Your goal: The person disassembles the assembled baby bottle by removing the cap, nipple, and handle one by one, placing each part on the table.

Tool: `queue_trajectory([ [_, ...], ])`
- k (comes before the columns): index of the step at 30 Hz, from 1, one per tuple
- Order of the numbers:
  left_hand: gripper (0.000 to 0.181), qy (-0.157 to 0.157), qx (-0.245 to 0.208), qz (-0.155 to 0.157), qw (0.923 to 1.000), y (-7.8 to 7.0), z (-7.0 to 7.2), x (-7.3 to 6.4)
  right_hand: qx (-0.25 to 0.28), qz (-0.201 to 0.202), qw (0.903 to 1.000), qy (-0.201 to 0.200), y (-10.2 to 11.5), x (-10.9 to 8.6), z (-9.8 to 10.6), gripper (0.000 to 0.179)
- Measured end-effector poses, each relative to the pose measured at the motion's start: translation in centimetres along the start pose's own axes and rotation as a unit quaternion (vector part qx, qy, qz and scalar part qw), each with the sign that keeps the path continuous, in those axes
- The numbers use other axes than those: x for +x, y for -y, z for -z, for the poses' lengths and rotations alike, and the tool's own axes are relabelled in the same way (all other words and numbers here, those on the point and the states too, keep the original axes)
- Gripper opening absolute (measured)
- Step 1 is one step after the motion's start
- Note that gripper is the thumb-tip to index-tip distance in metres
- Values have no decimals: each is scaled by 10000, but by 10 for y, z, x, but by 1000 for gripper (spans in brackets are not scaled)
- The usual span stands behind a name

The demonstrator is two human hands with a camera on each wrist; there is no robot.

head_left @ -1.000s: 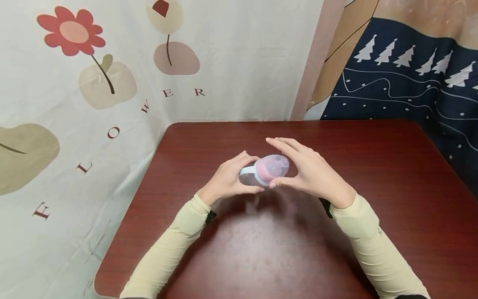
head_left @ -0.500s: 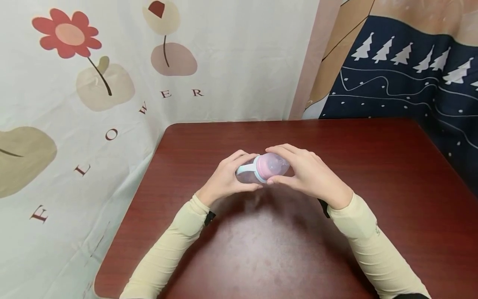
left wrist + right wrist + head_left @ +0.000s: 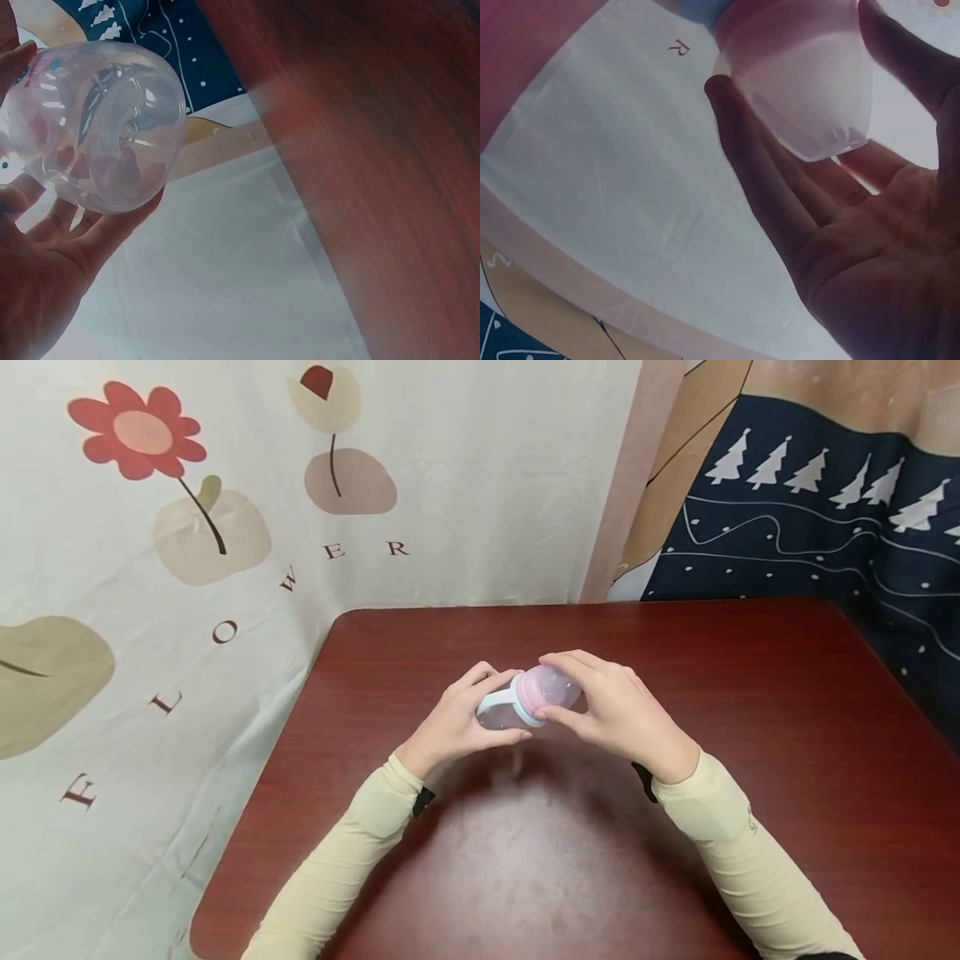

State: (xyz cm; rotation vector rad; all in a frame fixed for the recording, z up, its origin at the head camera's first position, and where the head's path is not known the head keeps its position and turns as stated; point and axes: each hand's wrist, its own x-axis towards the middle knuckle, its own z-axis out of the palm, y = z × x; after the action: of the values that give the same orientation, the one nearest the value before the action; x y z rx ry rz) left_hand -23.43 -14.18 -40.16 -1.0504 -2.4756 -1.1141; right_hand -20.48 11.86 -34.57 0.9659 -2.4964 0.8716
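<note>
A clear baby bottle [image 3: 501,718] is held tilted above the table, its capped end toward the right. My left hand [image 3: 453,720] grips the bottle's body, and its round transparent base [image 3: 127,133] fills the upper left of the left wrist view. A pale blue ring with a handle [image 3: 493,700] sits below the pink collar [image 3: 531,692]. My right hand [image 3: 622,714] holds the translucent cap [image 3: 806,94], thumb on one side and fingers on the other. In the right wrist view the cap's flat end stands apart from the palm [image 3: 870,255].
The red-brown wooden table [image 3: 750,735] lies under both hands. A white curtain [image 3: 487,485] with printed flowers hangs along the back and left. A dark blue cloth [image 3: 810,527] with white trees hangs at the right.
My right hand's raised fingers have come down onto the cap, and its thumb has moved up to the collar. The bottle stays in my left hand with only a slight shift.
</note>
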Motion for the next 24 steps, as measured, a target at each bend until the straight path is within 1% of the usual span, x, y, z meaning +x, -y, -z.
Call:
queue_trajectory([
  [4, 72, -23, 70, 69, 9999, -2, -2, 1, 93, -118, 9997, -206, 0, -1, -2, 58],
  [10, 71, -169, 327, 43, 9993, -4, 0, -1, 120, -325, 9986, -393, 3, 2, -10, 58],
  [15, 69, -321, 571, 1, 9979, -6, 0, -2, -76, -546, 9963, -652, 5, 4, -14, 56],
  [18, 68, -307, 643, 23, 9975, -6, -2, 0, -127, -667, 9961, -571, 3, 5, -12, 57],
  [21, 68, -271, 576, 69, 9979, -5, -4, 1, -20, -673, 9970, -372, 1, 4, -8, 59],
  [24, 70, -335, 543, 136, 9979, -4, -4, 2, 61, -620, 9972, -401, -1, 3, -3, 61],
])
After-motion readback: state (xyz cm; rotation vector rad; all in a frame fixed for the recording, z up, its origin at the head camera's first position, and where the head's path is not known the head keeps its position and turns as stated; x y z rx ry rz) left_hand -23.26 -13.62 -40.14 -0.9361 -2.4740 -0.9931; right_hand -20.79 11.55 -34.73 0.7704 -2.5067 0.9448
